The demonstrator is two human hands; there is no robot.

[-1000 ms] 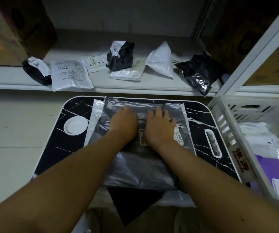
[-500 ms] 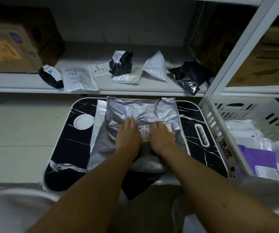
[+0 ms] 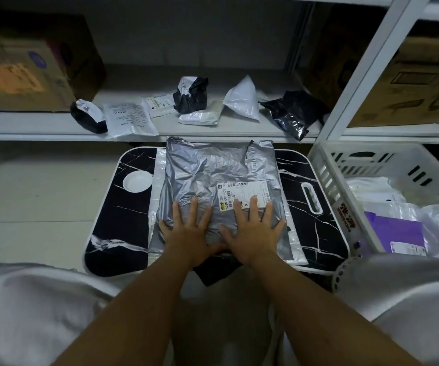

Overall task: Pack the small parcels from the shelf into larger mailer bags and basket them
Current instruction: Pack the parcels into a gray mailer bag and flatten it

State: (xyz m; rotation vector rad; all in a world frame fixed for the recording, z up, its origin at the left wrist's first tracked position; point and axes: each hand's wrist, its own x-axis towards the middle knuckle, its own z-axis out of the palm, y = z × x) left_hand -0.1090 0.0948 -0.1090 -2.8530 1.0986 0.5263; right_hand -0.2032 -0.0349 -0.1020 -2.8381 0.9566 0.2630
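Both hands slid back toward the near edge: left hand (image 3: 190,228) and right hand (image 3: 252,228) flat, fingers spread, gripping nothing, pressing grey mailer bag (image 3: 213,175). Squeeze air toward the mouth, then seal.

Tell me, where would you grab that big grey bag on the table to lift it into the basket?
Probably by the two side edges of the grey bag, near its bulging lower half, coming in from left and right. The weight sits low, where the left hand and right hand press flat; the top is empty, floppy plastic.
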